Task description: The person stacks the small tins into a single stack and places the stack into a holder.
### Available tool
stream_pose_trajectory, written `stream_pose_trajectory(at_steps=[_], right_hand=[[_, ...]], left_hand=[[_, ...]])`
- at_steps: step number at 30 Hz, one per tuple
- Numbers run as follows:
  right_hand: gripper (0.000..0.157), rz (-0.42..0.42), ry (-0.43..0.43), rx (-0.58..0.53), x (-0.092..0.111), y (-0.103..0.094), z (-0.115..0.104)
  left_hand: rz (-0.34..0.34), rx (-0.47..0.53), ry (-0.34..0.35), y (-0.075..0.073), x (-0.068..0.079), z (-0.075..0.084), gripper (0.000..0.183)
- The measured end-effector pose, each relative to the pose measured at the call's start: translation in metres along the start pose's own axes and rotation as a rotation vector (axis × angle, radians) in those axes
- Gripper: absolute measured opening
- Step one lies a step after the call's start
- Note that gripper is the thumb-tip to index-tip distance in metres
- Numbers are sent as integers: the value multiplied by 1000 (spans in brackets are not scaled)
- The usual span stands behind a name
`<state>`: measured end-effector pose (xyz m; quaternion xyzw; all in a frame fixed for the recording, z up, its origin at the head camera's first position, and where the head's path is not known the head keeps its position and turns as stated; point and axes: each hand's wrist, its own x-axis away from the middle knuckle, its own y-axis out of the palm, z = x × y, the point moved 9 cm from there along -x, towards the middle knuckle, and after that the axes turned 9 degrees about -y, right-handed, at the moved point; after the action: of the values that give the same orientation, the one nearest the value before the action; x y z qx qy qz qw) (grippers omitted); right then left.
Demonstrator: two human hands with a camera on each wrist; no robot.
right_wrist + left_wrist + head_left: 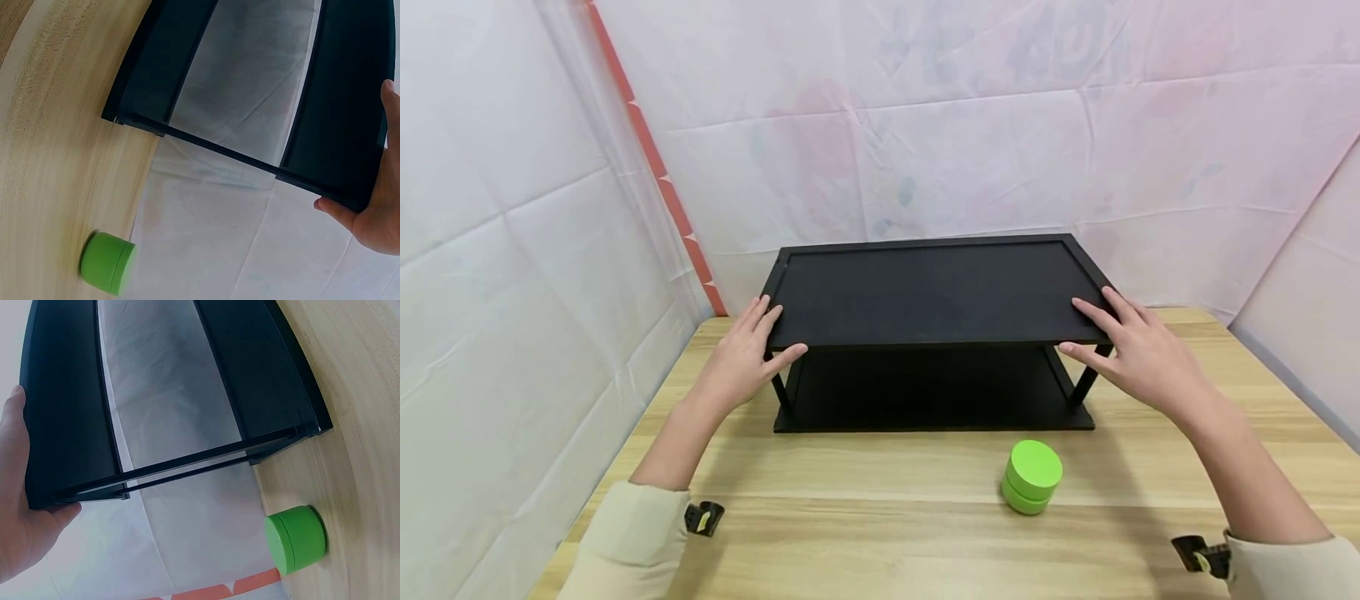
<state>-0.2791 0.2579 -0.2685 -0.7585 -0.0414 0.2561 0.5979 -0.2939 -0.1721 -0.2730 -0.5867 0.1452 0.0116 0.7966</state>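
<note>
Touching both near corners of black two-tier shelf (925, 292) on worktop (865, 542): left hand (739, 358), right hand (1142, 354), fingers outstretched! Uneven push could skew shelf; pulling it nearer could knock green container (1033, 471) just in front.

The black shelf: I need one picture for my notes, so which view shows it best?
The head view: the black shelf shows end to end, with the left hand and right hand covering only parts of its sides. Each wrist view shows one end, cut off at the top of the picture.
</note>
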Motion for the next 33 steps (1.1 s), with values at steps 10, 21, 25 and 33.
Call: stream_pose_trajectory(at_steps=[10,21,25,33], right_hand=[[72,-4,11,10,0,0,0],[73,-3,12,-1,-4,0,0],[73,-6,17,6,-5,-1,-1],[73,-13,27,6,-5,1,-2]], left_hand=[[-8,20,3,0,-2,-2,83],[-29,15,-7,1,-4,-4,84],[-22,7,-3,0,-6,-5,83],[-18,13,-9,0,-9,-6,80]])
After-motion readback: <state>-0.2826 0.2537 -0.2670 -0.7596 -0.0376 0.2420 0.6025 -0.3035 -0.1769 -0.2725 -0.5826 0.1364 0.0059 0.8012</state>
